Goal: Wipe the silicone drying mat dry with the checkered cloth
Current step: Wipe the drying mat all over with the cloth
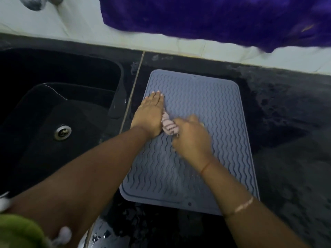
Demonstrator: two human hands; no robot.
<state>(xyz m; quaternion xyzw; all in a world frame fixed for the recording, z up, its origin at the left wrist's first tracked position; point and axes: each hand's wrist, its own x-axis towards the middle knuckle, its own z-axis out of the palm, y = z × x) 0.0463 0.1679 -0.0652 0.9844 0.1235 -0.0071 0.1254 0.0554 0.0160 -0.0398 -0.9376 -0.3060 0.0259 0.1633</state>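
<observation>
Red thread [205, 167] on right wrist; green garment [18, 231].

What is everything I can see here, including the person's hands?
silicone drying mat: one, grey-blue, flat on the counter right of the sink
checkered cloth: one, pale pink with dark lines, bunched on the mat
sink: one, black, left side
drain: one, metal, in the sink's floor
counter: one, black, under the mat
tap: one, shiny metal, top left, blurred
hanging fabric: one, purple, along the top
wall: one, white tiles, behind the counter
left hand: one, pressed flat on the mat's left edge
right hand: one, gripping the cloth, blurred
</observation>
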